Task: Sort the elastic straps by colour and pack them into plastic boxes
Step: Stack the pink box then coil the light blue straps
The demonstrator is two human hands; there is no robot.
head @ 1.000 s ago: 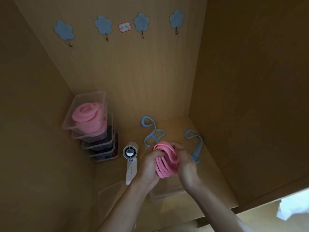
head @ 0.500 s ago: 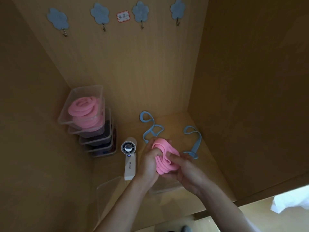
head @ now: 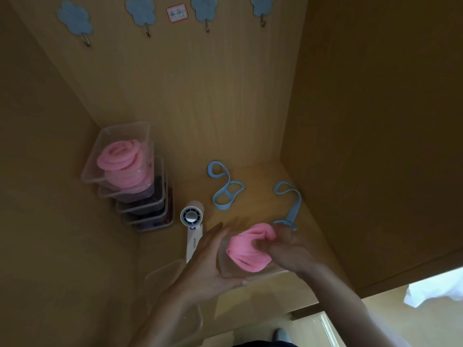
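A coiled bundle of pink elastic straps sits partly inside a clear plastic box on the shelf. My right hand grips the bundle from the right, its fingers curled into the pink loops. My left hand holds the box's left side, fingers along its far wall and thumb on its near edge. Two blue straps lie loose behind: one blue strap in the middle, another blue strap by the right wall. At the left stands a stack of clear boxes; the top one holds pink straps.
A white hand-held fan lies just left of my left hand. Another clear box or lid lies near the shelf's front edge. Wooden walls close in left, back and right. Blue cloud hooks line the back wall.
The pink bundle has gone down from between both hands into the clear box. My left hand let go of the straps and moved to the box's side.
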